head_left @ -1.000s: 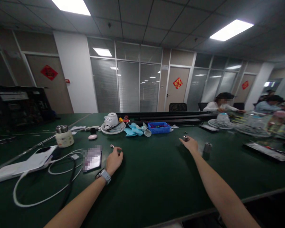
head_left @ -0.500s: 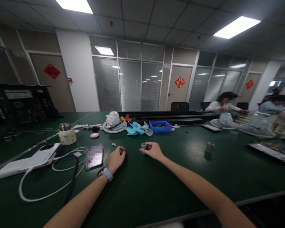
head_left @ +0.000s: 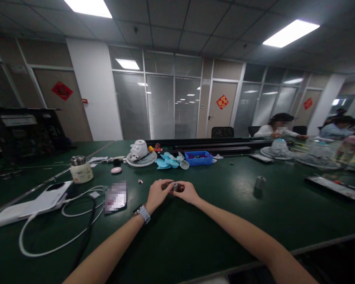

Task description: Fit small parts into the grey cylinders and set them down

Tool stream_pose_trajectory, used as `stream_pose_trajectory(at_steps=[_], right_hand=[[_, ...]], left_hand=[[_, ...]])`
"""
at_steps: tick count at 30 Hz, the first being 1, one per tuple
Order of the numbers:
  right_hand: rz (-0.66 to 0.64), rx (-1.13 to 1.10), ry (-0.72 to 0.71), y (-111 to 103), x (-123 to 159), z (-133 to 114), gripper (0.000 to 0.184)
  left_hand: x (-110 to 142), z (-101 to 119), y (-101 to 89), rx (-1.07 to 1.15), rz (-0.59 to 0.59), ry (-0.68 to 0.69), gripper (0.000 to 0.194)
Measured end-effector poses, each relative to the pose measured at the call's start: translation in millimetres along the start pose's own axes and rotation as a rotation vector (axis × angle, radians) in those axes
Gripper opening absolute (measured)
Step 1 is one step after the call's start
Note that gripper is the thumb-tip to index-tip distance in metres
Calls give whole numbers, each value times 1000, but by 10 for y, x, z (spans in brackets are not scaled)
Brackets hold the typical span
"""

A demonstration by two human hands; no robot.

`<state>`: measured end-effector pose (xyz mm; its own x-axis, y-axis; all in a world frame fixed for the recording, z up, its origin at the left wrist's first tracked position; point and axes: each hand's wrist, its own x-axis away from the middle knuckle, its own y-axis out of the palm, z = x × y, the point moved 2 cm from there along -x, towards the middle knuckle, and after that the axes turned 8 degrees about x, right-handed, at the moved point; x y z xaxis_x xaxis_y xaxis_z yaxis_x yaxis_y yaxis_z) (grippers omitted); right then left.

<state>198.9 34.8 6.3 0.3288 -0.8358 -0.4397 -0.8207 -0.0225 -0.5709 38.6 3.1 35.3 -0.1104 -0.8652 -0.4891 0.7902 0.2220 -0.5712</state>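
In the middle of the table, a small grey metal motor [head_left: 175,187] with a stub on top is pinched between my two hands. My left hand [head_left: 159,193], with a watch on its wrist, closes on it from the left. From the right, my right hand [head_left: 189,192] grips the same motor with thumb and fingers. My fingers cover much of its body. A second grey metal motor [head_left: 260,182] stands upright on the table, off to the right. Left of my hands lies a small white earbud [head_left: 140,181].
Behind my hands are blue fan blades [head_left: 168,160], a white fan part [head_left: 139,152] and a blue bin [head_left: 198,158]. On the left are a phone [head_left: 115,197], cables, a power bank and a cream jar [head_left: 81,170]. A person [head_left: 279,128] sits at the far right.
My right hand has brought the motor leftward from the right side to the middle. My left hand has moved right and closed on it too.
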Motion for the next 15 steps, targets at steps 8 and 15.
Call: stream_pose_trajectory(at_steps=[8, 15], right_hand=[[-8, 11, 1, 3, 5, 30, 42], [3, 30, 19, -29, 30, -35, 51]], left_hand=[[-105, 109, -24, -58, -18, 54, 32], [12, -163, -202, -58, 87, -125, 40]])
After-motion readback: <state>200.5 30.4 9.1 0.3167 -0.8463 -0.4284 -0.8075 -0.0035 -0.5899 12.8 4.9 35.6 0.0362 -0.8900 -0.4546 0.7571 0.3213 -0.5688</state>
